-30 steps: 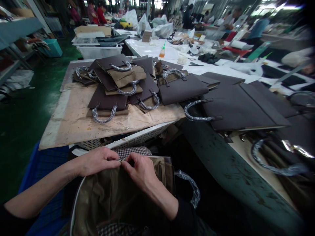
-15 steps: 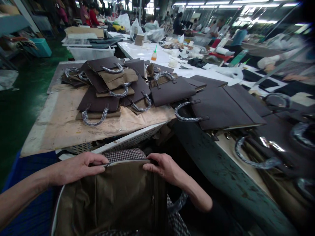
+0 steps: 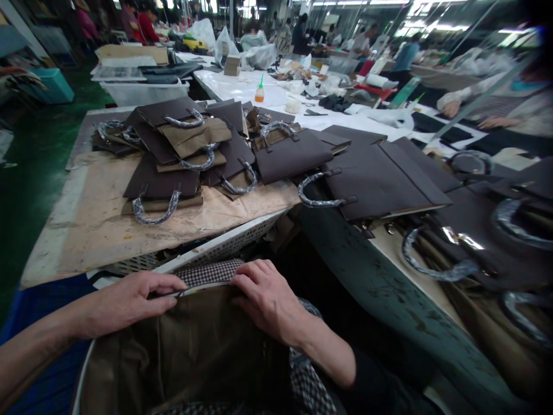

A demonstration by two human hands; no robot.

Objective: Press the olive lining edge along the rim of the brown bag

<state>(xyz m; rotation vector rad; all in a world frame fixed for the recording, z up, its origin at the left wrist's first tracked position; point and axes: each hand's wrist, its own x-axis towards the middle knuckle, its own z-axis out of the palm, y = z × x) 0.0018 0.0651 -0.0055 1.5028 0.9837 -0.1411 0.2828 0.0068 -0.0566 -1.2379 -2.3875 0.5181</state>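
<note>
A handbag piece with an olive-brown lining point(image 3: 194, 351) lies over my lap, its pale-edged rim facing away from me. My left hand point(image 3: 129, 302) pinches that rim at the left between thumb and fingers. Farther right along the same edge, my right hand point(image 3: 270, 302) is closed over the rim, its back turned up and its fingertips partly hidden against the lining. Black-and-white checked cloth point(image 3: 211, 272) shows just beyond the rim, and more of it shows below my right wrist. Part of a plastic-wrapped handle shows behind that wrist.
Ahead, a paper-covered table point(image 3: 95, 230) bears a pile of dark brown bag panels point(image 3: 164, 178) with wrapped handles. A white perforated basket point(image 3: 228, 242) sits below its edge. More panels point(image 3: 384, 178) lie to the right. A glue bottle point(image 3: 260, 92) stands farther back; a co-worker's hands point(image 3: 496, 122) are at far right.
My right hand has slid left along the rim, turning from a thumb-and-finger pinch to lying over the edge. My left hand keeps its pinch. The whole view has shifted slightly.
</note>
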